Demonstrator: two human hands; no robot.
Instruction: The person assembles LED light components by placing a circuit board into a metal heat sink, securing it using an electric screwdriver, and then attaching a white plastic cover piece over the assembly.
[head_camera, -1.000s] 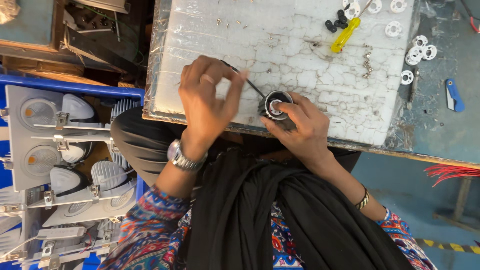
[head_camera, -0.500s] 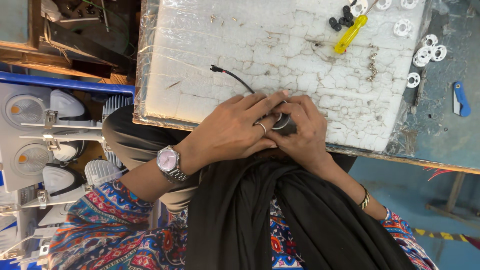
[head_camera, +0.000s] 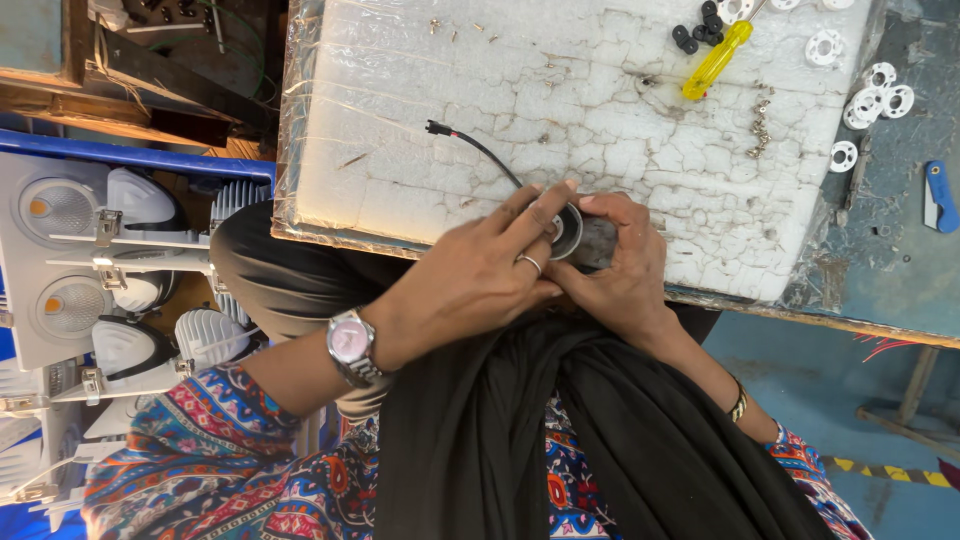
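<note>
Both my hands meet at the near edge of a white foam board (head_camera: 620, 110). My right hand (head_camera: 625, 270) grips a small dark round lamp housing (head_camera: 590, 238) from the side. My left hand (head_camera: 475, 280), with a ring and a wristwatch, presses its fingertips onto the housing's round silver face. A thin black cable with a small plug (head_camera: 470, 145) runs from the housing out across the board.
A yellow-handled screwdriver (head_camera: 715, 62), black round bits (head_camera: 695, 30), small screws and white plastic rings (head_camera: 870, 95) lie at the board's far right. A blue tool (head_camera: 940, 195) rests on the dark bench. White spotlight fixtures (head_camera: 90, 260) are stacked at the left.
My left hand came down from above the board onto the lamp housing and now covers its face. The black cable has swung out onto the board.
</note>
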